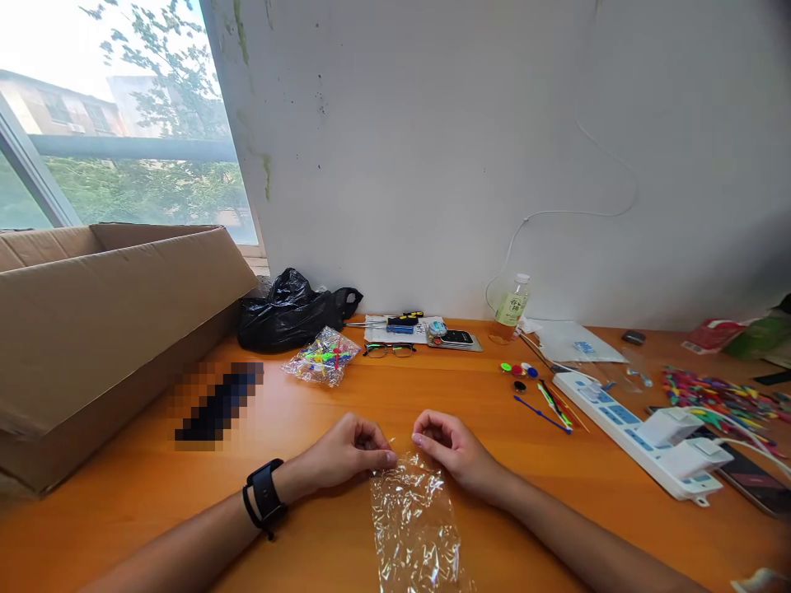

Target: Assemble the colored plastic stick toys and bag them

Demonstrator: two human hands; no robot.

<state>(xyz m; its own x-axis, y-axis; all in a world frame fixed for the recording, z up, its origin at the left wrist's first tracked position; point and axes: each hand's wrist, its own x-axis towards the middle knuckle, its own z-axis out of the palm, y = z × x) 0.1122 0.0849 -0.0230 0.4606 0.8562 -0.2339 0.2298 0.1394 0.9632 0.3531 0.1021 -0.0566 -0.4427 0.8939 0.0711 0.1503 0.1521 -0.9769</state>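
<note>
A clear, crinkled plastic bag (417,527) hangs below my two hands, over the wooden table at the near edge of the view. My left hand (352,449), with a black band on its wrist, pinches the bag's upper left edge between thumb and fingers. On the other side, my right hand (454,449) has its thumb and curled fingers pinched at the upper right of the bag. The film is thin and see-through, so its exact edge between the fingertips is hard to make out. I see nothing inside the bag.
A cardboard box (124,321) stands left, beside a black plastic bag (290,313). A packet of colourful pieces (322,357), glasses (389,351) and a bottle (512,309) lie beyond my hands. Right are coloured sticks (549,403), a power strip (624,428) and a colourful pile (710,395).
</note>
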